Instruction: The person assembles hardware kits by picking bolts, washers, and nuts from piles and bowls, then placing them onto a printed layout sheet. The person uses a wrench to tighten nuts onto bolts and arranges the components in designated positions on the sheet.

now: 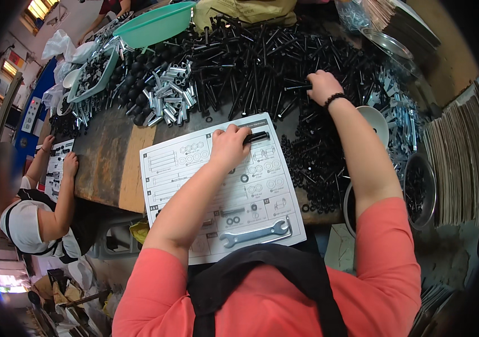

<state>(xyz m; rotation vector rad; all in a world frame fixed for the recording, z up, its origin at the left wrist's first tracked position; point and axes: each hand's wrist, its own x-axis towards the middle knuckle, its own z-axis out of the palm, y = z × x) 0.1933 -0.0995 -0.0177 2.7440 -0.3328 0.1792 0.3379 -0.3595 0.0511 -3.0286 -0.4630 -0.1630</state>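
Observation:
A white printed hardware sheet (194, 191) with line drawings lies in front of me at the table's near edge. Over its upper part, my left hand (231, 147) has its fingers curled at a short black cylindrical piece (256, 137). My right hand (325, 88) reaches to the far right, closed on a long black bolt (298, 87) above the big heap of black bolts (250, 62). On the sheet's lower part rest a flat silver open-end wrench (255, 233) and an L-shaped hex key (289, 227). Several washers and small parts sit on the printed drawings.
Silver tubes (171, 95) and black balls (132, 76) are piled left of the bolts. Black nuts (318, 174) spread right of the sheet. Metal bowls (419, 191) and stacked cardboard (455, 168) stand at right, a green basin (155, 25) behind. Another person (42, 219) works at left.

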